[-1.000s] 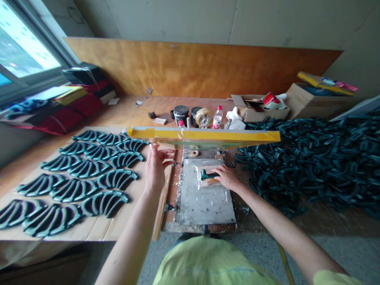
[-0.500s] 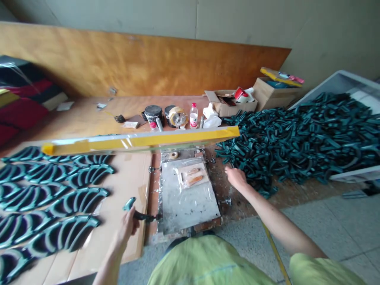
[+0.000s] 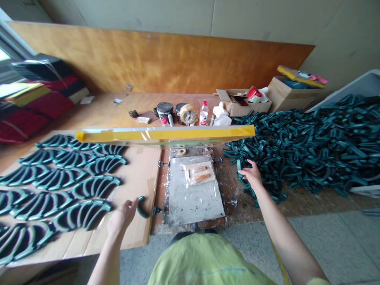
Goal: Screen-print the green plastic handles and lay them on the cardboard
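Turned since earlier, one curved dark-green piece (image 3: 139, 208) is met by the bunched left hand (image 3: 122, 215) near the tan cardboard sheet's (image 3: 133, 174) right edge. At the dark-green heap's (image 3: 297, 150) left edge, a second piece (image 3: 239, 165) is touched by the half-spread right hand (image 3: 251, 174); neither grip can be confirmed.

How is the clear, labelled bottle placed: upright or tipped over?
Upright: the bottle has its red cap on top, directly above the label.
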A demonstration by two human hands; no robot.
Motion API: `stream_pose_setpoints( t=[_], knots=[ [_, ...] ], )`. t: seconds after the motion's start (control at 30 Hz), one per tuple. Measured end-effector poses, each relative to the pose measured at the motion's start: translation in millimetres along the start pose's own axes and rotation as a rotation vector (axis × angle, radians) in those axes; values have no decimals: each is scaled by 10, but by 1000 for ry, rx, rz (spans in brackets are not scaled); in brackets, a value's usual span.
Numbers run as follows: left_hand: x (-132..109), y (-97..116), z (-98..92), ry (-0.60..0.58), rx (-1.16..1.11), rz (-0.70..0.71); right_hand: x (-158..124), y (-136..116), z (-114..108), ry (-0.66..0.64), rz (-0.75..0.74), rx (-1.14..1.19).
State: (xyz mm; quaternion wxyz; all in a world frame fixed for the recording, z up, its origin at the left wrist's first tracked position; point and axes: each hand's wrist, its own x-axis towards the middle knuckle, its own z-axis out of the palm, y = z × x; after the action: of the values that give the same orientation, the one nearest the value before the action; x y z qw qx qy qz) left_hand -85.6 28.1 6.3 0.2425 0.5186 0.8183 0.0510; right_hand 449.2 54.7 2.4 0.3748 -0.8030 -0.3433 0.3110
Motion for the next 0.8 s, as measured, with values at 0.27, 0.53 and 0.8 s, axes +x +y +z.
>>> stream_pose_setpoints(
  t=[0.27,0.53,0.8],
  knots=[
    [-130,1106,-505,202,-729,310,-471,-705,857,-637,-449,112],
    [-168,1812,-953,347,-1220,567,-451,-654,1252,-524,-1137,-505],
    [-280,1685,-909,272,-1182,534,-706,-659,1099,-420,-1136,-776]
  ],
)
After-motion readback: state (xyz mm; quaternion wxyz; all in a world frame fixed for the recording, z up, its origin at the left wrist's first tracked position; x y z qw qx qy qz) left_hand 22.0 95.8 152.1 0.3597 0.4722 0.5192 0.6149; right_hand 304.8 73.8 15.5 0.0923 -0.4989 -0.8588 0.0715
